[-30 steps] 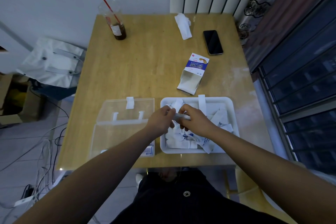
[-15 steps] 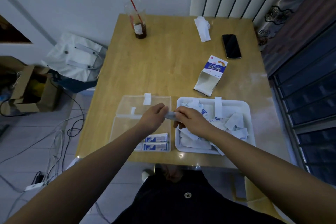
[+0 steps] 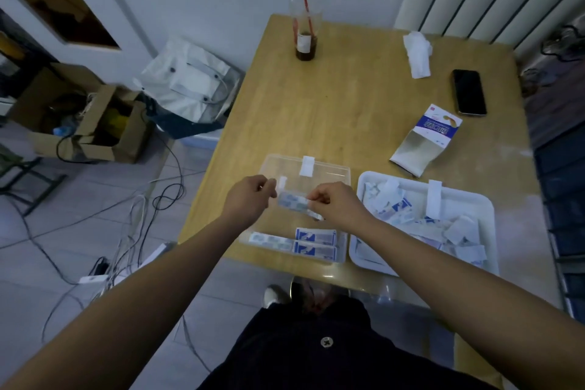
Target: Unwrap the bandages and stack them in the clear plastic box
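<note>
Here, the left hand (image 3: 250, 199) and right hand (image 3: 338, 204) both pinch one bandage (image 3: 292, 202) over the clear plastic box (image 3: 329, 168); writing on the blue-and-white carton (image 3: 438, 127) is too blurry to read.

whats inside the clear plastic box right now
At its near end the clear plastic box holds two blue-and-white packets and a pale strip. The left hand, right hand and the bandage they pinch cover its middle.

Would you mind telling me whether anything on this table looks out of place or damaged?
The bandage carton lies on its side beside the phone, open end crushed flat. A crumpled tissue sits near the far edge. Nothing looks spilled.
</note>
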A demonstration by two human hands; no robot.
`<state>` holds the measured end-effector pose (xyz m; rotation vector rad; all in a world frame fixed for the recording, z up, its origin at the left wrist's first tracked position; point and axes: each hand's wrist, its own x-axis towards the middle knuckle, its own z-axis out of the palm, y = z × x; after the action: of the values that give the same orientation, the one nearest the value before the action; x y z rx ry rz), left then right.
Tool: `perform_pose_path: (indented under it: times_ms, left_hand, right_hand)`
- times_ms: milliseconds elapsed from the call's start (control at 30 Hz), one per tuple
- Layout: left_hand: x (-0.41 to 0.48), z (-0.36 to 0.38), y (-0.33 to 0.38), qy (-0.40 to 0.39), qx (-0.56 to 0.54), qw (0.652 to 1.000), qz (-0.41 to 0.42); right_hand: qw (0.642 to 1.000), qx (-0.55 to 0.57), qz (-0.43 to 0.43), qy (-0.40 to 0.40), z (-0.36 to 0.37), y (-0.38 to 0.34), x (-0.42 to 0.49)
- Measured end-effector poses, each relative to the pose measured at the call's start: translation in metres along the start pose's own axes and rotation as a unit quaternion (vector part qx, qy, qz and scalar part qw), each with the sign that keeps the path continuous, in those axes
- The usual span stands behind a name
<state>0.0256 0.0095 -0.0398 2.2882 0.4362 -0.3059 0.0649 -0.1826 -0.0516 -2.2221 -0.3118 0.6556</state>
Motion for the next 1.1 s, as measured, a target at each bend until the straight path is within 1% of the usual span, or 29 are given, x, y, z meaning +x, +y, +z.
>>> perform_pose_path:
  times_ms: [100, 167, 233, 333, 367, 500, 633, 700, 800, 833, 900, 1000, 1033, 1100]
  left_hand:
    - [-0.003, -0.012, -0.021, 0.044, 0.019, 0.998, -0.032]
    - [-0.005, -0.015, -0.031, 0.053, 0.013, 0.997, -0.049]
    - [-0.007, -0.015, -0.039, 0.044, 0.007, 0.998, -0.054]
    - [-0.008, -0.013, -0.043, 0.032, -0.001, 0.998, -0.048]
    - [-0.008, -0.013, -0.045, 0.028, 0.004, 0.998, -0.047]
    - [-0.01, -0.011, -0.049, 0.014, 0.022, 0.999, -0.039]
    - [-0.008, -0.011, -0.052, 0.015, 0.031, 0.999, -0.037]
    - [-0.008, -0.011, -0.052, 0.013, 0.034, 0.999, -0.034]
    - [-0.01, -0.01, -0.054, 0.01, 0.039, 0.999, -0.031]
    - [-0.011, -0.01, -0.054, 0.01, 0.041, 0.999, -0.028]
    - [-0.014, -0.01, -0.052, 0.022, 0.06, 0.998, -0.007]
    - [-0.019, -0.01, -0.044, 0.051, 0.125, 0.987, 0.084]
    - [-0.02, -0.01, -0.041, 0.048, 0.145, 0.981, 0.12]
    - [-0.019, -0.006, -0.035, 0.001, 0.202, 0.964, 0.174]
  right_hand:
    - [0.998, -0.043, 0.01, -0.038, 0.021, -0.006, 0.008]
    - [0.998, -0.057, 0.023, -0.028, 0.034, -0.009, 0.014]
    - [0.997, -0.077, 0.031, -0.007, 0.046, -0.013, 0.021]
    - [0.987, -0.157, 0.017, -0.04, 0.066, -0.018, 0.025]
    - [0.985, -0.168, 0.021, -0.043, 0.073, -0.018, 0.025]
    - [0.983, -0.181, 0.031, -0.013, 0.087, -0.013, 0.026]
    - [0.981, -0.193, 0.028, -0.014, 0.09, -0.011, 0.027]
    - [0.98, -0.194, 0.027, -0.037, 0.091, -0.009, 0.028]
    - [0.971, -0.21, 0.012, -0.112, 0.091, -0.007, 0.029]
    - [0.971, -0.204, 0.012, -0.122, 0.09, -0.006, 0.03]
    - [0.976, -0.188, 0.016, -0.11, 0.088, -0.006, 0.031]
    - [0.979, -0.171, 0.015, -0.11, 0.084, -0.006, 0.03]
    - [0.981, -0.161, 0.015, -0.11, 0.084, -0.006, 0.03]
    - [0.985, -0.141, 0.021, -0.1, 0.081, -0.007, 0.028]
